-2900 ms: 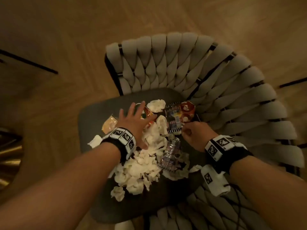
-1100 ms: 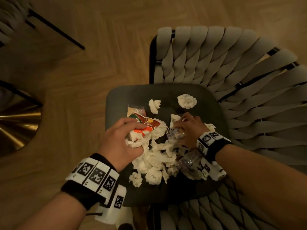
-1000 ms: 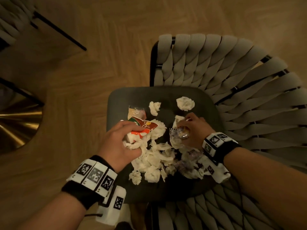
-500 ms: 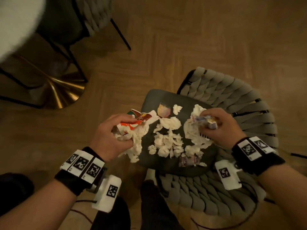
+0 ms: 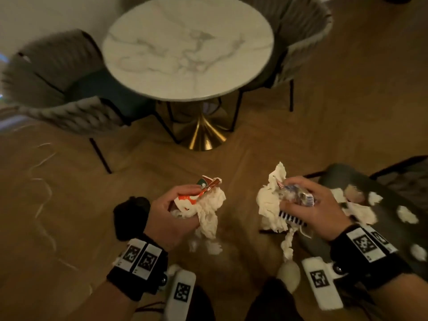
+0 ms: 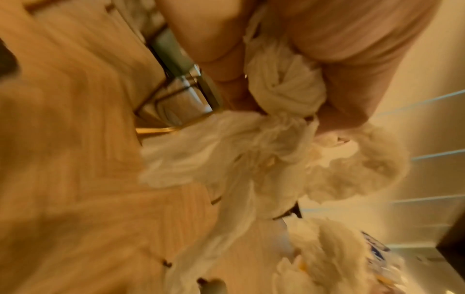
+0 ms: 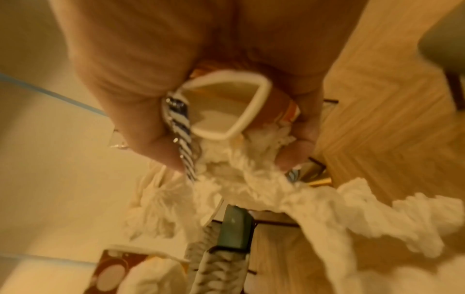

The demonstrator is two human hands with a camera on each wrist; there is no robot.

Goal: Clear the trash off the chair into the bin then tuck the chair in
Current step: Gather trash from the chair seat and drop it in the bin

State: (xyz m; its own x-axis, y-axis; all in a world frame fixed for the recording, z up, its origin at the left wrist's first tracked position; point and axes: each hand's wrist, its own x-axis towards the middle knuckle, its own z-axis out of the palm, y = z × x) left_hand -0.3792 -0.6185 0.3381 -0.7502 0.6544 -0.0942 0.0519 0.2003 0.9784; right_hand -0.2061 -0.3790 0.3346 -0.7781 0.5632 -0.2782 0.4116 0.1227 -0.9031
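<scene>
My left hand (image 5: 183, 200) grips a crushed red-and-white wrapper (image 5: 203, 184) together with a bunch of crumpled white tissues (image 5: 208, 214); the left wrist view shows the tissues (image 6: 284, 91) squeezed between thumb and fingers. My right hand (image 5: 298, 200) grips more tissues (image 5: 268, 205), a clear plastic wrapper and a striped wrapper (image 5: 289, 217). In the right wrist view a squashed white cup rim (image 7: 226, 107) sits in that grip too. Both hands hang over the wooden floor, left of the chair. The chair's dark seat (image 5: 384, 237) at the right edge holds several tissue wads (image 5: 406, 216). No bin shows.
A round marble table (image 5: 187, 47) on a gold foot (image 5: 201, 135) stands ahead. A grey woven chair (image 5: 58, 89) is at its left and another (image 5: 301, 38) behind it on the right. Herringbone wood floor lies between. My legs show at the bottom edge.
Both hands have lifted off the seat, each carrying a handful of trash. The view has swung left and up, so the chair now sits at the right edge and the table has come into sight.
</scene>
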